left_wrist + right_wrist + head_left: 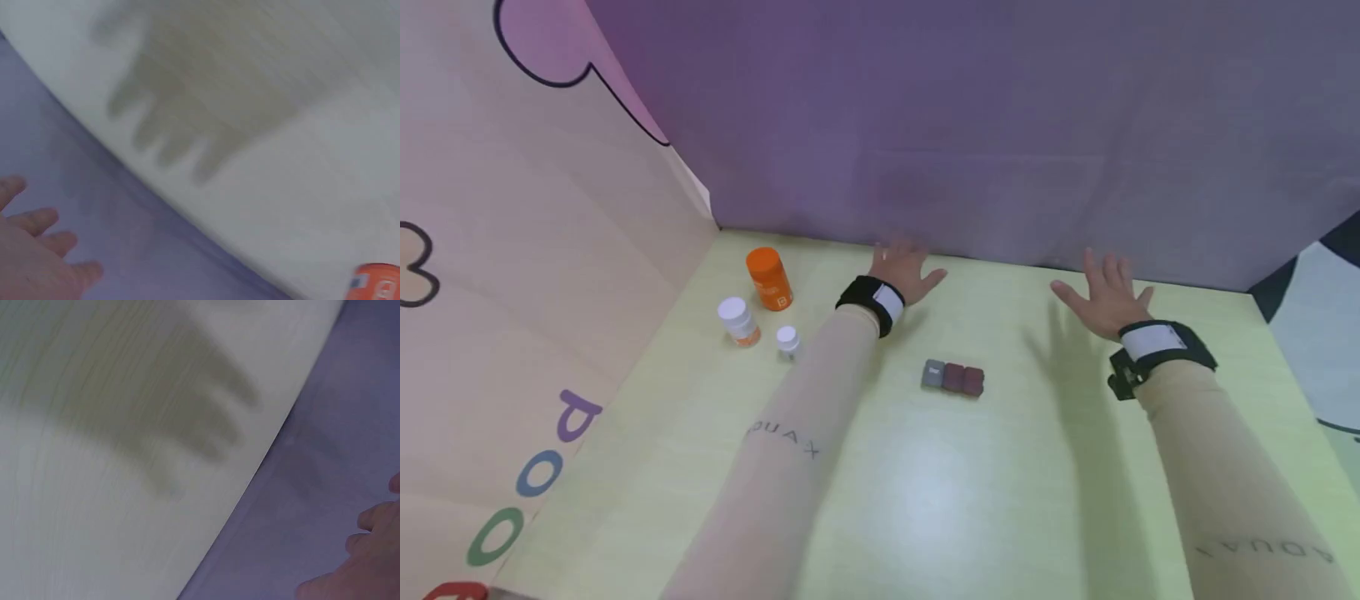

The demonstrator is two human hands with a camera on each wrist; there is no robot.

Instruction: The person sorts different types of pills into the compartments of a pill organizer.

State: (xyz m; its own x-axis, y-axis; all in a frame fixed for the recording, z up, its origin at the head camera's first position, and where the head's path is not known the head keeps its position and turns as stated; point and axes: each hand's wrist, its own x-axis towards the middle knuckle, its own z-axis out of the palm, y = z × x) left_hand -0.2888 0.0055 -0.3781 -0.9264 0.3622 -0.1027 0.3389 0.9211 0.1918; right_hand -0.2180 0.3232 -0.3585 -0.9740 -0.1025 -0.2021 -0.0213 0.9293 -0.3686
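Left hand (901, 275) and right hand (1111, 307) spread their fingers apart. Only the head view shows the blocks (953, 377), near centre; the orange bottle (770, 279) also enters left wrist, lower right.

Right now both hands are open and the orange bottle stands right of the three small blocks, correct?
Not quite: the head view shows the orange bottle standing left of the three small blocks. The left hand and right hand are open, as you say.

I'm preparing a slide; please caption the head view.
Left hand and right hand open near a purple backdrop, with three capped bottles and three small blocks on the table.
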